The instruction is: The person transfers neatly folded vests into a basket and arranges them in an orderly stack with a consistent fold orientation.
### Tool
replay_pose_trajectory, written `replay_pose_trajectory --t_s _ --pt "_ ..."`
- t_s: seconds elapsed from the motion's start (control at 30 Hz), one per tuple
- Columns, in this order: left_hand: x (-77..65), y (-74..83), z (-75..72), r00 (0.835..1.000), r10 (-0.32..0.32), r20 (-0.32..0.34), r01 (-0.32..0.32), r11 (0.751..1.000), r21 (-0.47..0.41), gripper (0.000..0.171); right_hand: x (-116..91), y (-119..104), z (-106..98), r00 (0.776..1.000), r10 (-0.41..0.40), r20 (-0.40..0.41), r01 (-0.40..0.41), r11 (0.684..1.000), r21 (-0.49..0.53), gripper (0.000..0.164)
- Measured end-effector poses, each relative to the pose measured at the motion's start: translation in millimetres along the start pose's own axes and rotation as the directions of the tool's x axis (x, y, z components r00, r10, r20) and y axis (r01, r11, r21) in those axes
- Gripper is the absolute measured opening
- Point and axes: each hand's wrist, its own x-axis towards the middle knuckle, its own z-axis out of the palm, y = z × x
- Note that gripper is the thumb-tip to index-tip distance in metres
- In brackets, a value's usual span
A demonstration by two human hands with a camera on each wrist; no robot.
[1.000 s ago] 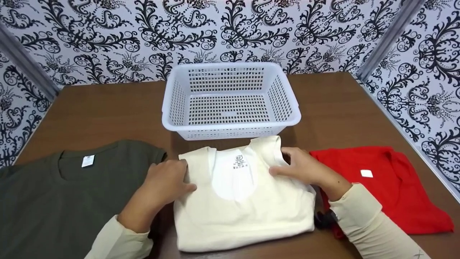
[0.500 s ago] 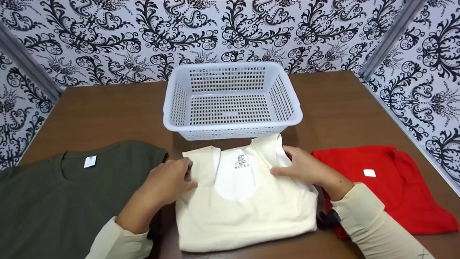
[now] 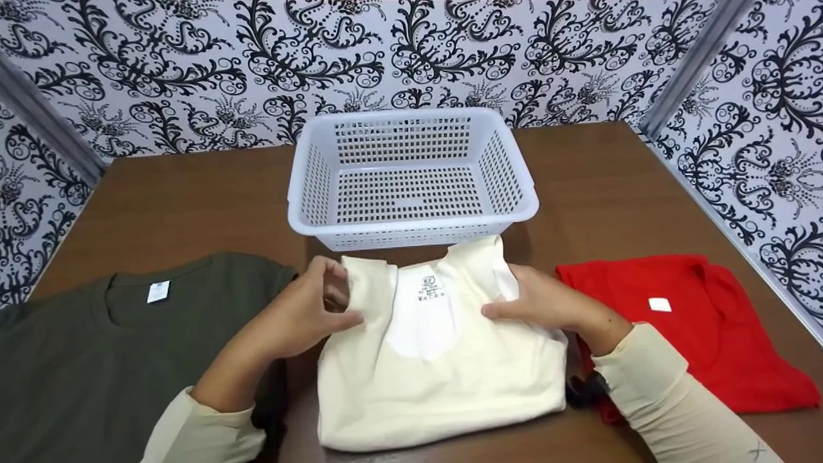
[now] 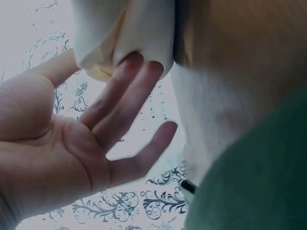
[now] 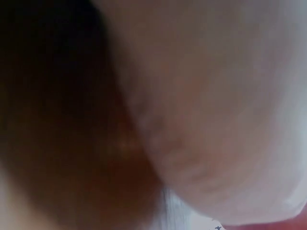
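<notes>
A cream shirt (image 3: 443, 392), folded into a compact shape, lies mid-table with its white inner neck and printed label showing. My left hand (image 3: 302, 318) holds its left shoulder edge, thumb on top and fingers beneath. In the left wrist view, two fingertips of that hand (image 4: 72, 143) press into the fabric (image 4: 139, 33) and another finger stays off it. At the opposite shoulder my right hand (image 3: 550, 302) grips the edge between thumb and fingers, most of which the cloth hides. The right wrist view is dark and blurred, filled by what looks like pale cloth (image 5: 216, 120).
Behind the shirt stands a white perforated plastic basket (image 3: 411, 228), with nothing in it. A dark green T-shirt (image 3: 148, 373) is spread at the left, and a folded red shirt (image 3: 694, 347) lies right of the right forearm. Patterned walls (image 3: 321, 64) bound the brown table (image 3: 193, 199).
My left hand has lifted the shirt's left shoulder edge slightly and drawn it inward, and its fingers show more openly. The right hand has stayed nearly still.
</notes>
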Motion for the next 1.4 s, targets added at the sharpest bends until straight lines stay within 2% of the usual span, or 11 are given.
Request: replay_pose_trajectory --t_s 0.1,0.2,0.27,0.4,0.5,0.63,0.77,1.0,1.17,1.3,1.4 --pt "-0.2 -0.7 -0.3 0.998 0.011 0.069 -0.005 0.996 -0.091 0.078 0 2 0 0.999 -0.017 0.05 0.018 1.0 -0.014 0.037" --pt "-0.9 -0.9 -1.1 0.992 0.015 0.127 -0.003 0.995 -0.098 0.092 -1 1 -1 0.996 -0.017 0.085 0.019 1.0 -0.025 0.033" --pt "-1.5 -0.6 -1.3 0.989 0.018 0.145 -0.01 0.998 -0.057 0.088 -2 1 -1 0.995 -0.014 0.097 0.016 1.0 -0.024 0.032" --pt "-2.7 1.0 0.3 0.988 0.036 0.149 -0.047 0.996 0.071 0.053 -4 -2 0 0.994 0.0 0.106 0.002 1.0 -0.023 0.031" --pt "-3.8 2.5 3.4 0.988 0.063 0.139 -0.082 0.987 0.135 0.038 -5 -4 4 0.993 -0.007 0.118 0.007 1.0 -0.002 0.03" --pt "-5.4 2.9 6.6 0.99 0.059 0.127 -0.082 0.98 0.183 0.035 -6 -6 12 0.99 -0.044 0.137 0.044 0.999 0.009 0.031" --pt "-5.4 0.7 8.4 0.989 0.025 0.146 -0.055 0.977 0.206 0.035 -8 -9 18 0.988 -0.054 0.146 0.062 0.997 -0.054 0.031" --pt "-4.4 -1.6 10.9 0.981 0.005 0.194 -0.048 0.974 0.22 0.04 -12 -12 22 0.992 0.033 0.119 -0.014 0.988 -0.154 0.033" --pt "-3.7 -2.8 13.1 0.987 0.025 0.157 -0.065 0.964 0.259 0.032 -12 -15 24 0.995 0.089 0.052 -0.083 0.99 -0.111 0.037" --pt "-3.5 -3.3 14.3 0.992 0.041 0.121 -0.072 0.963 0.261 0.024 -10 -16 27 0.996 0.083 -0.023 -0.085 0.988 -0.129 0.037" --pt "-3.0 -3.3 14.9 0.993 0.052 0.102 -0.076 0.967 0.243 0.019 -8 -15 28 0.997 0.061 -0.039 -0.066 0.987 -0.145 0.031"
